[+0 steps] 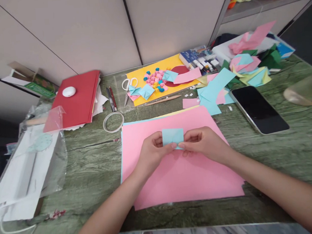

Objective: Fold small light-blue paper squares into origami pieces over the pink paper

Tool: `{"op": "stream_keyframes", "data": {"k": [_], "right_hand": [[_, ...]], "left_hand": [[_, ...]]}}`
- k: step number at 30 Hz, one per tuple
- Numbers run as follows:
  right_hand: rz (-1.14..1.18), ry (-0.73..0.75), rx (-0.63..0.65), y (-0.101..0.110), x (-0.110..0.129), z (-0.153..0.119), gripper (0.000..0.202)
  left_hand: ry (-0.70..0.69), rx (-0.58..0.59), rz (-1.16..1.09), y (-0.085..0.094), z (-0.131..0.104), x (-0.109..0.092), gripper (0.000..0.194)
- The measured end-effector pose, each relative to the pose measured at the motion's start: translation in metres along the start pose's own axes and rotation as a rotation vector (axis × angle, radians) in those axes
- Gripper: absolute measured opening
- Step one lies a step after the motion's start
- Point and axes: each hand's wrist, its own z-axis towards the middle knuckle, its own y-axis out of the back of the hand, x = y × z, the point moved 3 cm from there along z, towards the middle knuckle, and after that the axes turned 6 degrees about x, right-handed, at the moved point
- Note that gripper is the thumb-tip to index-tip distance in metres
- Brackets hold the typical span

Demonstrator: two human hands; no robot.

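Evidently light and easily creased, the small blue paper (173, 136) sits above the pink sheet (176, 173), its lower edge pinched by left hand (151, 151) and right hand (204, 144) fingers, seemingly mid-fold.

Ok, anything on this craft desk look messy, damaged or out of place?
Mostly clutter. Paper scraps in pink, blue and green lie heaped at the far right, some spilling toward the phone. The big pink sheet has a ragged lower right corner. Both hands, left hand and right hand, pinch a small blue paper neatly.
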Motion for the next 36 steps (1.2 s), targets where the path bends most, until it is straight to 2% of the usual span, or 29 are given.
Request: {"op": "stream_keyframes", "data": {"k": [13,23,36], "right_hand": [[0.010,0.019,-0.003,-0.002,0.005,-0.002,0.015],[-0.006,0.047,0.009,-0.001,0.004,-0.002,0.020],[0.025,0.083,-0.027,-0.002,0.003,-0.002,0.019]], "left_hand": [[-0.029,-0.061,0.017,-0.003,-0.002,-0.002,0.027],[-0.048,-0.120,0.037,-0.003,-0.003,0.001,0.026],[-0.023,-0.060,-0.004,-0.005,-0.003,0.008,0.024]]}}
